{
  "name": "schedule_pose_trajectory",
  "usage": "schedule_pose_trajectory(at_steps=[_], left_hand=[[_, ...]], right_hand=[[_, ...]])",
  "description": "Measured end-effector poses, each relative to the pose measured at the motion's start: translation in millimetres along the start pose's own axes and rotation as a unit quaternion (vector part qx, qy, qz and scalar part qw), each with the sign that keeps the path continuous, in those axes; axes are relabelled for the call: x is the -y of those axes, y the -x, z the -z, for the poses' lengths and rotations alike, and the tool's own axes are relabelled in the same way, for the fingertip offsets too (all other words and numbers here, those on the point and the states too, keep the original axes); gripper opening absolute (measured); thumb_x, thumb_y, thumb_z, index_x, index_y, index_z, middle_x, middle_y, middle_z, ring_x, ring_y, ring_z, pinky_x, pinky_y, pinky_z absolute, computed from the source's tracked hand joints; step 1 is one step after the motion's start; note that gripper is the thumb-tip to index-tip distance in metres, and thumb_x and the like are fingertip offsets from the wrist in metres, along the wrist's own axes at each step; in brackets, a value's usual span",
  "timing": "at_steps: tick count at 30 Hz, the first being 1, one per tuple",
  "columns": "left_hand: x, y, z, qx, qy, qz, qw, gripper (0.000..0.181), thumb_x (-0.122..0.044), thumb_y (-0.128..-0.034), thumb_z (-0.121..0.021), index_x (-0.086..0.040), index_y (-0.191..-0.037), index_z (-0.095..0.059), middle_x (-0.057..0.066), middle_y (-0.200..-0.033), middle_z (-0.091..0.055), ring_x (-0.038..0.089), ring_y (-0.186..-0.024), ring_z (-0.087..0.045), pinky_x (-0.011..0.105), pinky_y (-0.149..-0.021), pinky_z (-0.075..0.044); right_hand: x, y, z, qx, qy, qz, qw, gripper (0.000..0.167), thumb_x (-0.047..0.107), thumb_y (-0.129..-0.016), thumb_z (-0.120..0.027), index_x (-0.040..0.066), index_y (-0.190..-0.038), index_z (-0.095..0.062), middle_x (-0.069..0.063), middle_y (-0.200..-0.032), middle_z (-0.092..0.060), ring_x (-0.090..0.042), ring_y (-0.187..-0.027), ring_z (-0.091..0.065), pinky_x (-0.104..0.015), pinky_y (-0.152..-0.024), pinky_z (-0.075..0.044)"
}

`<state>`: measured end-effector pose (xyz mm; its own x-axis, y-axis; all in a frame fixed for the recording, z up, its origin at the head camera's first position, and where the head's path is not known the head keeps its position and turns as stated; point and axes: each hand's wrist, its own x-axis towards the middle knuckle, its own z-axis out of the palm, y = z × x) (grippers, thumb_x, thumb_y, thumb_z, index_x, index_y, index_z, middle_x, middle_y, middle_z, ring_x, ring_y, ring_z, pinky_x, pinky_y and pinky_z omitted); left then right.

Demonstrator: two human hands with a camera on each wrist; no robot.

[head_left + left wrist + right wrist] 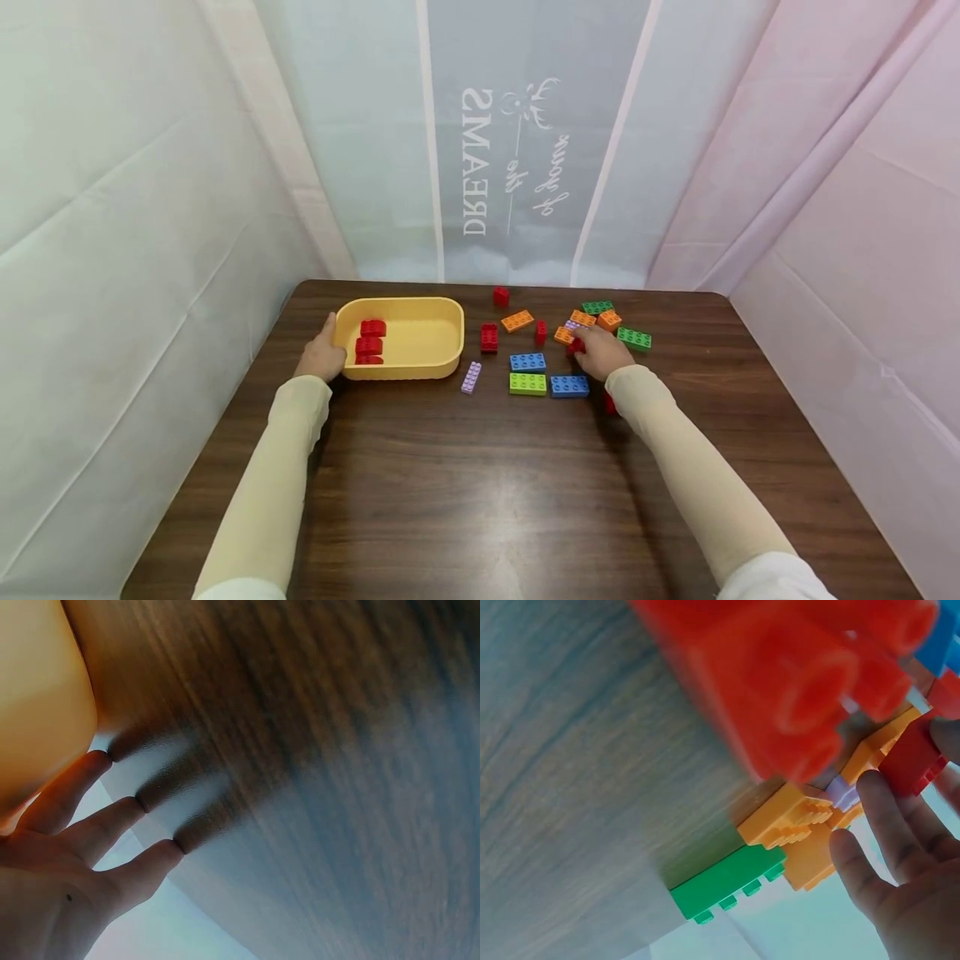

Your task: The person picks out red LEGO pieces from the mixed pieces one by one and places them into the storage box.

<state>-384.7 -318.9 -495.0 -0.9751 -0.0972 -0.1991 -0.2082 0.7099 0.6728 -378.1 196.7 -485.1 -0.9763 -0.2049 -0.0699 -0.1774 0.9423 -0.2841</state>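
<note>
At the left end of a yellow tray [397, 372], my left hand [321, 354] rests against the outer wall. Its visible fingers [103, 829] are spread and fairly straight, tips down on the table; the thumb is hard to make out. Inside the tray lie several red bricks [369, 346]. Over at the right-hand bricks, my right hand [602, 353] pinches a red brick [910, 756] between thumb and fingers. Close to that hand are orange bricks [776, 814], a purple brick [843, 793] and a green brick [731, 881]. Another red brick [772, 682] looms near the wrist camera.
Between tray and right hand lie blue bricks [528, 362], a lime green brick [528, 384], a purple brick [471, 377], an orange brick [517, 321] and red bricks [489, 337]. Another green brick [634, 338] lies right of the hand. A curtain [525, 250] hangs behind the dark wooden table [465, 492].
</note>
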Motion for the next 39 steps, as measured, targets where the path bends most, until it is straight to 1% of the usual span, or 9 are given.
schedule_pose_trajectory(at_steps=[5,9,12,17,26,29,33,36,39], left_hand=[[-0.2,0.5,0.8,0.002,0.0,0.0,1.0,0.084,-0.009,-0.0901,-0.035,-0.021,-0.163,0.006,0.026,-0.163,-0.019,0.042,-0.134,-0.035,0.06,-0.11,-0.027],[-1.2,2.6,1.0,0.003,0.004,0.002,1.0,0.084,-0.009,-0.0908,-0.035,-0.021,-0.163,0.005,0.026,-0.163,-0.018,0.043,-0.138,-0.032,0.061,-0.111,-0.026],[-1.3,3.6,0.9,0.003,0.008,0.003,1.0,0.083,-0.009,-0.0913,-0.035,-0.022,-0.163,0.005,0.026,-0.163,-0.018,0.042,-0.136,-0.034,0.06,-0.11,-0.026],[-1.2,4.2,0.9,0.001,0.012,0.003,0.9999,0.082,-0.01,-0.0918,-0.035,-0.021,-0.163,0.004,0.025,-0.163,-0.019,0.04,-0.131,-0.036,0.059,-0.109,-0.028],[-1.8,3.7,2.3,-0.002,0.001,-0.01,1.0,0.083,-0.009,-0.09,-0.035,-0.018,-0.164,0.002,0.027,-0.161,-0.022,0.042,-0.131,-0.038,0.06,-0.109,-0.029],[-1.0,3.0,2.3,-0.002,-0.003,-0.009,0.9999,0.083,-0.009,-0.0899,-0.035,-0.017,-0.163,0.002,0.027,-0.161,-0.023,0.042,-0.129,-0.039,0.06,-0.109,-0.029],[-0.5,3.0,2.1,-0.003,-0.002,-0.008,1.0,0.083,-0.009,-0.0896,-0.035,-0.017,-0.164,0.001,0.027,-0.161,-0.024,0.041,-0.127,-0.04,0.06,-0.108,-0.03],[-2.2,4.6,2.0,-0.004,0.003,-0.007,1.0,0.083,-0.01,-0.0897,-0.036,-0.017,-0.164,0.0,0.026,-0.161,-0.025,0.04,-0.124,-0.041,0.059,-0.108,-0.03],[-3.6,5.4,2.1,-0.006,0.005,-0.008,0.9999,0.083,-0.009,-0.09,-0.036,-0.017,-0.164,0.0,0.026,-0.161,-0.025,0.04,-0.122,-0.041,0.059,-0.107,-0.031]], right_hand=[[0.6,-1.9,3.5,-0.005,-0.011,0.013,0.9998,0.053,0.007,-0.093,-0.068,-0.005,-0.142,-0.053,-0.029,-0.137,-0.054,-0.044,-0.126,-0.05,-0.059,-0.106,-0.037],[2.1,-3.8,5.7,-0.001,-0.016,0.014,0.9998,0.052,0.007,-0.093,-0.069,-0.006,-0.142,-0.053,-0.028,-0.138,-0.054,-0.045,-0.128,-0.048,-0.059,-0.107,-0.035],[4.7,-4.5,7.9,0.004,-0.022,0.009,0.9997,0.052,0.007,-0.094,-0.068,-0.004,-0.142,-0.053,-0.027,-0.141,-0.053,-0.045,-0.133,-0.043,-0.06,-0.109,-0.032],[8.6,-5.9,11.9,-0.005,-0.036,0.012,0.9993,0.049,0.007,-0.094,-0.067,-0.002,-0.14,-0.056,-0.026,-0.145,-0.048,-0.045,-0.135,-0.04,-0.06,-0.11,-0.031],[17.1,-10.1,15.8,-0.02,-0.047,0.02,0.9985,0.046,0.008,-0.093,-0.068,0.0,-0.137,-0.058,-0.026,-0.139,-0.052,-0.044,-0.129,-0.046,-0.06,-0.106,-0.037],[19.9,-11.3,18.0,-0.024,-0.05,0.023,0.9982,0.047,0.007,-0.092,-0.07,0.0,-0.137,-0.058,-0.024,-0.134,-0.054,-0.043,-0.123,-0.049,-0.059,-0.104,-0.04],[23.9,-13.9,21.7,-0.034,-0.05,0.038,0.9974,0.045,0.006,-0.091,-0.069,0.0,-0.135,-0.059,-0.021,-0.125,-0.056,-0.039,-0.11,-0.054,-0.056,-0.099,-0.046],[27.1,-16.5,23.5,-0.04,-0.05,0.049,0.9967,0.045,0.006,-0.091,-0.07,0.0,-0.134,-0.059,-0.02,-0.123,-0.056,-0.038,-0.107,-0.055,-0.055,-0.097,-0.047],[30.8,-19.3,24.6,-0.042,-0.045,0.056,0.9965,0.045,0.006,-0.092,-0.069,0.0,-0.135,-0.059,-0.02,-0.125,-0.055,-0.038,-0.107,-0.055,-0.055,-0.097,-0.048]])
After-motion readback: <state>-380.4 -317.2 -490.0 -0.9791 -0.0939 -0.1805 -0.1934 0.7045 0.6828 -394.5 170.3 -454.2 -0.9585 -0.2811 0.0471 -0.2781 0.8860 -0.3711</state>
